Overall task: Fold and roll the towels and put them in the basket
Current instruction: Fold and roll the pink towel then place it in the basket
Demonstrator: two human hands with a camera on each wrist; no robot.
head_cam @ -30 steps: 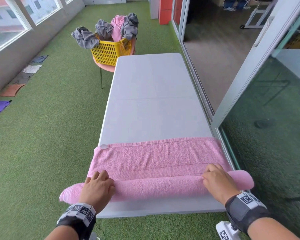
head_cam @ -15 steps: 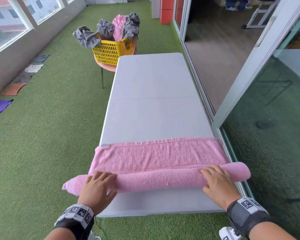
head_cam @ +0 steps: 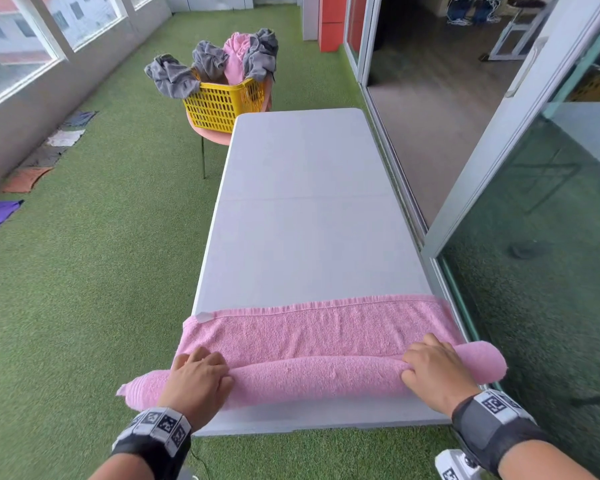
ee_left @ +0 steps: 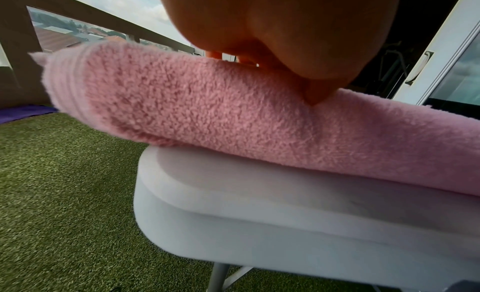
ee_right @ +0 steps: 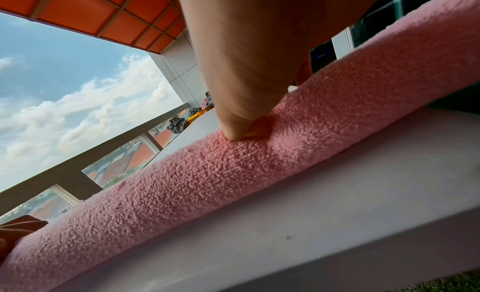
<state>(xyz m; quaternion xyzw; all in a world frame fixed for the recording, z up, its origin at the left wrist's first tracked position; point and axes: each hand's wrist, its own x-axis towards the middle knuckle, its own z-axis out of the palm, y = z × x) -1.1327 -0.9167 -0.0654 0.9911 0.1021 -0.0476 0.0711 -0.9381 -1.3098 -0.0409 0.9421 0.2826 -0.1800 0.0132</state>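
Across the near end of a pale grey plastic counter [head_cam: 309,220] lies a soft pink terry towel [head_cam: 312,375], half rolled into a thick log (both ends overhang). The left hand [head_cam: 196,382] and right hand [head_cam: 433,372] each curl round the roll, thumbs behind. Light and squashy, it probably wants an even grip near both ends.

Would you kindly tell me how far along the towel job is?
Done: the near part of the towel is rolled on the table. In hand: left hand and right hand grip the roll. Left: roll up the flat strip, then carry it to the basket, where grey towels hang loose.
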